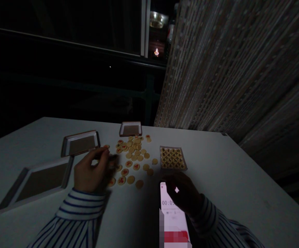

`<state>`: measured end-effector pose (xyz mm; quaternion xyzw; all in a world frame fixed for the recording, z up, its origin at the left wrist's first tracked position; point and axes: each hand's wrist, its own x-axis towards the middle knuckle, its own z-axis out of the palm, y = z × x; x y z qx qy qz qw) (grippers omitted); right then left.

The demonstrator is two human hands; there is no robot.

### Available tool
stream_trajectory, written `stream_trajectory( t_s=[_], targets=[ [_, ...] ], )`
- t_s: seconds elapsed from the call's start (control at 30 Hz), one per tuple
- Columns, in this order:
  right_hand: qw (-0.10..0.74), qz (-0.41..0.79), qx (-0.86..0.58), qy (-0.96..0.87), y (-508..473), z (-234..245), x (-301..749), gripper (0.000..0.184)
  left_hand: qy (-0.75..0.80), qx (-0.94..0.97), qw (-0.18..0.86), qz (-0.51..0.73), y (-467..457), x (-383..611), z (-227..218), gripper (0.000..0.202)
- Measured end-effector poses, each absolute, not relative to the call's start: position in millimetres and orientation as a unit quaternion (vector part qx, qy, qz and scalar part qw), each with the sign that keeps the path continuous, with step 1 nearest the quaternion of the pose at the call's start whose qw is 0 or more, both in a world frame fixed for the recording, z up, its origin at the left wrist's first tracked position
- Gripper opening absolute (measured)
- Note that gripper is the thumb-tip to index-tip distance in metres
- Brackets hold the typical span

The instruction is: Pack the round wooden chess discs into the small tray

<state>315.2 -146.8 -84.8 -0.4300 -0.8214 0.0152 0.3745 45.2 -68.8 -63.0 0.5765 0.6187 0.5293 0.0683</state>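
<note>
Round xiangqi pieces (136, 166) lie scattered on the white table, some showing red or black characters, others plain side up. My left hand (92, 170) is over the left edge of this spread, its thumb and fingers curled together; whether a piece is between them is hidden. My right hand (182, 191) hovers dark above the upper part of a lit phone (174, 222), just in front of a small square tray (185, 168) filled with rows of black-character pieces. Its fingers are bent in a pinch, and their tips are too dark to show anything held.
A large open tray or lid (68, 177) lies at left, with a smaller box part (95, 137) behind it and another (130, 122) at the far middle. A string curtain (216, 69) hangs at right beyond the table (229, 193). The room is dim.
</note>
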Motion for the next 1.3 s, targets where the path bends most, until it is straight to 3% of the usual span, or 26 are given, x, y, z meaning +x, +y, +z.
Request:
stream_trajectory(
  t_s=[1.3],
  targets=[
    [0.358,0.026,-0.405,-0.841,-149.4,-86.3,315.1,0.021,0.622,0.581,0.078,0.519,-76.6,47.7,-53.4,0.022]
  ],
)
